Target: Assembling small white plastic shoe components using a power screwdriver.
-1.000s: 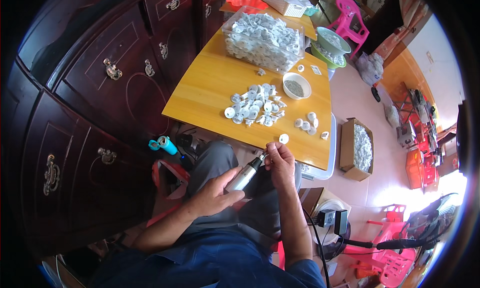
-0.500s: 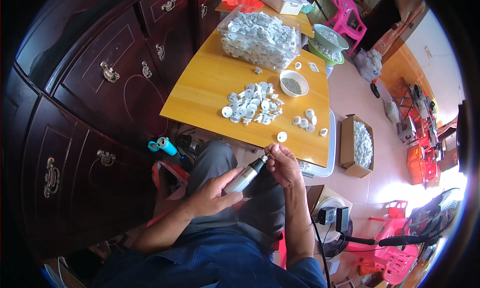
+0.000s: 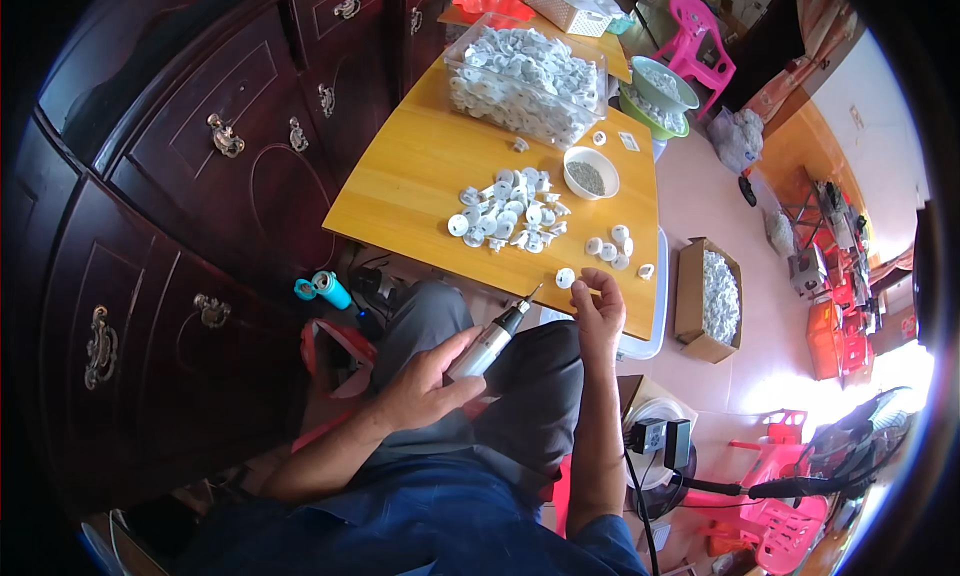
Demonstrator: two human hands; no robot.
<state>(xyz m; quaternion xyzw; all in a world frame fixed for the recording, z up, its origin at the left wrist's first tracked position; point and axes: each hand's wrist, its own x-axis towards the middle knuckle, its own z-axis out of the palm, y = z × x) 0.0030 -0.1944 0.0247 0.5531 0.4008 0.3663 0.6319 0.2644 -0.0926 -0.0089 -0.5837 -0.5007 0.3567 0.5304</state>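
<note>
Over my lap, my left hand [image 3: 435, 378] is wrapped round the grey and black body of an electric screwdriver [image 3: 488, 346]. Its thin bit points up toward the table's near edge. Beside the tip, my right hand [image 3: 600, 311] has its thumb and fingers apart, right next to a round white plastic piece [image 3: 565, 278] lying near that edge. Whether the thumb touches the piece I cannot tell. A heap of similar white plastic parts [image 3: 510, 211] covers the middle of the table. Several more white pieces [image 3: 608, 248] form a small cluster at the right.
On the yellow wooden table [image 3: 400, 176] stand a white bowl [image 3: 611, 188] of small grey bits and a clear bin [image 3: 590, 116] full of white parts. Dark cabinets [image 3: 200, 196] flank the left. A cardboard box [image 3: 691, 296] of white pieces sits on the floor at right.
My right hand has left the screwdriver's tip and moved up and right to the white piece at the table edge. The thin bit now shows. The left hand stays nearly still.
</note>
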